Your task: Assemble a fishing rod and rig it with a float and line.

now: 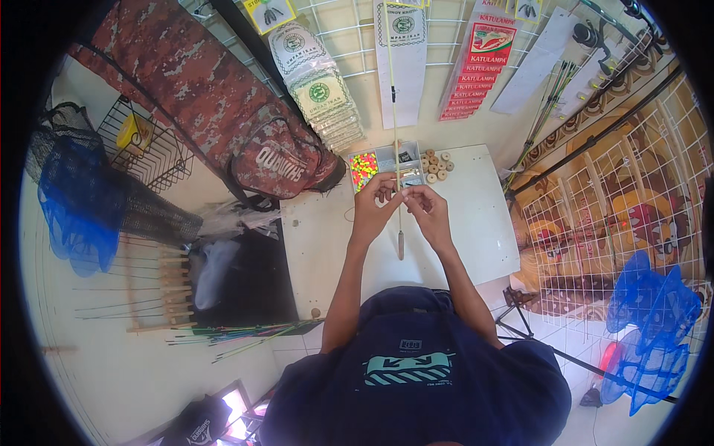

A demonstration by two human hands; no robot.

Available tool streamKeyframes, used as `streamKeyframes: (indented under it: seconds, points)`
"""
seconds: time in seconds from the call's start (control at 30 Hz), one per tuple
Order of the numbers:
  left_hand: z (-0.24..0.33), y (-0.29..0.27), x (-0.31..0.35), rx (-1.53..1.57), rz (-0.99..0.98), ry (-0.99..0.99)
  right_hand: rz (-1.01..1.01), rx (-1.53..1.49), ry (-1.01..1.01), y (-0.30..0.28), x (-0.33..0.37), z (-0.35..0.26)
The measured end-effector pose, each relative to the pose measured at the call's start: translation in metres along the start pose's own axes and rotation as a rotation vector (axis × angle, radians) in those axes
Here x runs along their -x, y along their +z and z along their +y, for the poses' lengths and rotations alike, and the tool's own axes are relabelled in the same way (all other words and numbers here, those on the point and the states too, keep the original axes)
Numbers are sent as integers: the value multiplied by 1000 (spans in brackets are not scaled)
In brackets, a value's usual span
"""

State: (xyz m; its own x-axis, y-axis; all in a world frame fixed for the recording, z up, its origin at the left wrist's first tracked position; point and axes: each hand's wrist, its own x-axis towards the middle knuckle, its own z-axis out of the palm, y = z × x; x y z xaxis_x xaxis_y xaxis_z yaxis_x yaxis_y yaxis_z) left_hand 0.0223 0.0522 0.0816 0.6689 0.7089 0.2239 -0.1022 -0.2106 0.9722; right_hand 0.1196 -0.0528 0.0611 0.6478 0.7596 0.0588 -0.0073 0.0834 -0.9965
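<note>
A thin pale fishing rod (396, 137) runs lengthwise over the white table (476, 215), its short grey-brown handle (401, 245) toward me. My left hand (374, 210) and my right hand (431, 214) meet above it, one on either side. Both have their fingers closed in a pinch, the fingertips nearly touching beside the rod. Whatever they hold is too small to make out. Just beyond my fingers sits a clear compartment box (384, 152). Its left part holds small red and yellow pieces (364, 169). Several round wooden spools (432, 178) lie right of the box.
A camouflage rod bag (201, 97) leans at the far left. Bait packets (480, 67) hang on a wire grid along the back wall. Blue nets (654, 305) hang at right, with another blue net (78, 201) at left. Thin coloured rods (238, 332) jut near the table's left front corner.
</note>
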Motion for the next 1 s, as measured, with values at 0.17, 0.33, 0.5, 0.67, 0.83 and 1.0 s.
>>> streamKeyframes:
  seconds: [0.17,0.33,0.5,0.67,0.83,1.0]
  points:
    - [10,-3,-3,-16,-71,3,-35,95,-112,-5,-1,-4]
    - [21,0,-7,27,-84,32,44,176,-243,-4,-3,-12]
    - [31,-1,-15,116,-123,-3,54,139,-267,0,-9,-26]
    - [51,-1,-26,130,-83,107,62,50,-295,0,-18,-43]
    - [71,-3,-37,85,-16,180,162,123,-448,-7,-30,-73]
    - [98,-2,-35,115,-10,189,63,-3,-417,-6,-36,-116]
